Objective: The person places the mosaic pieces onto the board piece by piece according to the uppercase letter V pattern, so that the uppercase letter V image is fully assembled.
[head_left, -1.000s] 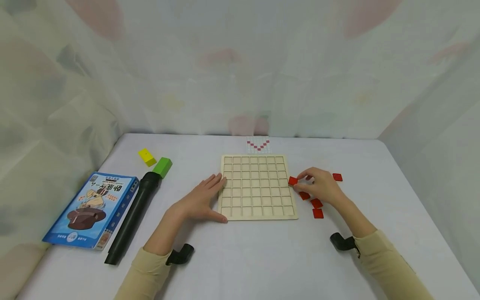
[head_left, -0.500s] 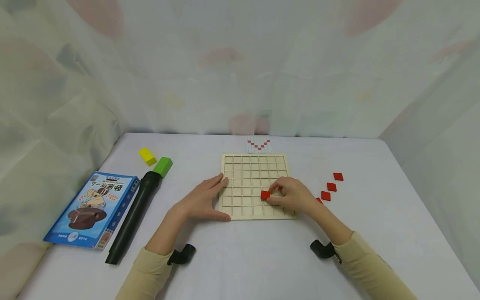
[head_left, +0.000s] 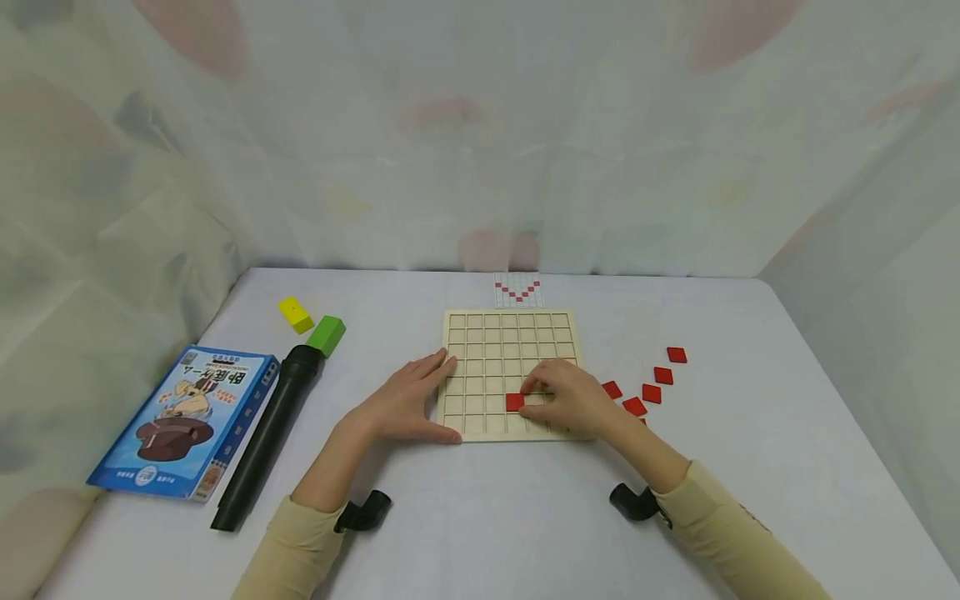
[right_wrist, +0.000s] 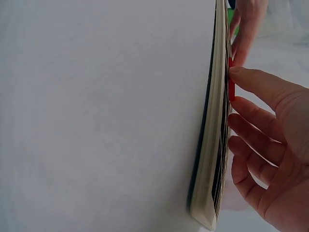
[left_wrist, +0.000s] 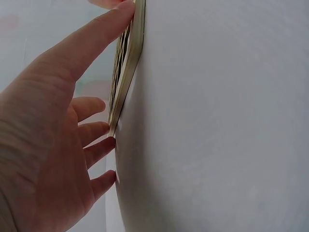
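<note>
A square wooden grid board (head_left: pixel 472 437) lies in the middle of the table in the head view. My left hand (head_left: pixel 405 402) is spread along its left edge, thumb at the near corner and fingertips at the side; the left wrist view has the thumb on the board's edge (left_wrist: pixel 129 77). With thumb and index finger my right hand (head_left: pixel 572 402) pinches a red square tile (head_left: pixel 514 402) at the board's lower middle cells. In the right wrist view the tile (right_wrist: pixel 231 86) appears edge-on between those fingertips, right at the grid surface. The other right fingers are loosely bent.
Several loose red tiles (head_left: pixel 652 393) lie right of the board. Behind it is a pattern card (head_left: pixel 518 290) with a red V of squares. At the left are a blue game box (head_left: pixel 183 421), a black tube (head_left: pixel 262 442), a green block (head_left: pixel 327 336) and a yellow block (head_left: pixel 296 315).
My right hand has carried the red tile leftward from the board's right edge to its lower middle cells, and slightly nearer. The left hand has stayed at the left edge.
</note>
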Demonstrator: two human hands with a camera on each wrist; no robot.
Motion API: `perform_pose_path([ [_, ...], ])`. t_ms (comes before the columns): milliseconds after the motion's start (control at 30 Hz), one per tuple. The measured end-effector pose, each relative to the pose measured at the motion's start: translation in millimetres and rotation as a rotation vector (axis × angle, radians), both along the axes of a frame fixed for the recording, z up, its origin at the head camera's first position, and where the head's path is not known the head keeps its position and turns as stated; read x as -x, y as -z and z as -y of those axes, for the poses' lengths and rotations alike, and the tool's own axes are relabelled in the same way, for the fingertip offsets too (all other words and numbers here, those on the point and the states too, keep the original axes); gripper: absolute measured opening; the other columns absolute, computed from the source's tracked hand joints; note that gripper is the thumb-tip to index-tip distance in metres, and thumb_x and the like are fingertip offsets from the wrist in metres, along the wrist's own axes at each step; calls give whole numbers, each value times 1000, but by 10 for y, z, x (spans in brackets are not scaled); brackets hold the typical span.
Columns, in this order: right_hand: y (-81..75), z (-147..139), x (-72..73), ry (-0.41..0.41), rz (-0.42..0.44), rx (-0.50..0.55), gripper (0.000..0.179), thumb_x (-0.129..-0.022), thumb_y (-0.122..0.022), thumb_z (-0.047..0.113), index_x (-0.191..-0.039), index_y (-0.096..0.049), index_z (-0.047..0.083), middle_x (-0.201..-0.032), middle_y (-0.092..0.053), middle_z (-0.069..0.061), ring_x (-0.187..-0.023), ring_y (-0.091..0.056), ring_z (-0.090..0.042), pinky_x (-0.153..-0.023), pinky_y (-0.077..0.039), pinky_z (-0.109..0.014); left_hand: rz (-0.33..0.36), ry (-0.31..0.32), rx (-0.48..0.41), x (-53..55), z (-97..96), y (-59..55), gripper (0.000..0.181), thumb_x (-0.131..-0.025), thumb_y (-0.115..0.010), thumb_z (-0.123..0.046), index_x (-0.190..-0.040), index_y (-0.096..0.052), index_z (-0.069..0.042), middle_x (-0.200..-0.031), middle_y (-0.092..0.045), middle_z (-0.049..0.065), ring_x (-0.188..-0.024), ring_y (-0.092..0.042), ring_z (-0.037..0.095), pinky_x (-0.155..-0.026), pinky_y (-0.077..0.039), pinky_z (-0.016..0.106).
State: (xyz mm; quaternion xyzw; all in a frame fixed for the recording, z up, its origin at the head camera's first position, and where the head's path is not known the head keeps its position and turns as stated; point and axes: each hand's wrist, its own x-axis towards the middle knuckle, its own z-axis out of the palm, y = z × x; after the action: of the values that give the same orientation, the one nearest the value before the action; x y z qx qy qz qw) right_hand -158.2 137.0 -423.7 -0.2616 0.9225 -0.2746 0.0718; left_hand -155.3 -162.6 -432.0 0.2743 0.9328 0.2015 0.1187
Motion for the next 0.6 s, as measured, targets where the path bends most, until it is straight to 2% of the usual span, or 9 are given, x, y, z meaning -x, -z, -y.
perform_pose_path([
  [167,0,-13,-10,-6,3,14,28,-81,-80,36,-103,-72,21,-102,-63,10,-98,-54,-12,-89,-48,-36,0,4,-23,7,6,12,106,-78,-73,-61,-154,-25,-5,-161,-17,15,-146,-20,32,-115,-20,52],
  [300,-41,-97,-22,27,21,29,26,-84,-77,34,-105,-72,19,-107,-65,7,-102,-56,-15,-92,-48,-39,-4,-6,-45,15,19,30,96,-85,-70,-53,-154,-26,-4,-160,-18,16,-145,-21,33,-115,-21,51],
  [433,-83,-288,-26,96,24,42,18,-87,-74,27,-102,-72,18,-109,-66,3,-101,-56,-19,-88,-48,-41,-1,-23,-61,20,25,46,92,-86,-70,-50,-153,-27,-4,-160,-18,15,-145,-22,34,-114,-24,50],
  [600,-75,-630,-41,163,-13,39,18,-86,-75,21,-102,-72,14,-104,-67,1,-96,-58,-21,-81,-50,-39,23,-41,-67,21,30,55,94,-85,-71,-52,-154,-26,-5,-161,-17,13,-145,-21,33,-114,-23,49],
])
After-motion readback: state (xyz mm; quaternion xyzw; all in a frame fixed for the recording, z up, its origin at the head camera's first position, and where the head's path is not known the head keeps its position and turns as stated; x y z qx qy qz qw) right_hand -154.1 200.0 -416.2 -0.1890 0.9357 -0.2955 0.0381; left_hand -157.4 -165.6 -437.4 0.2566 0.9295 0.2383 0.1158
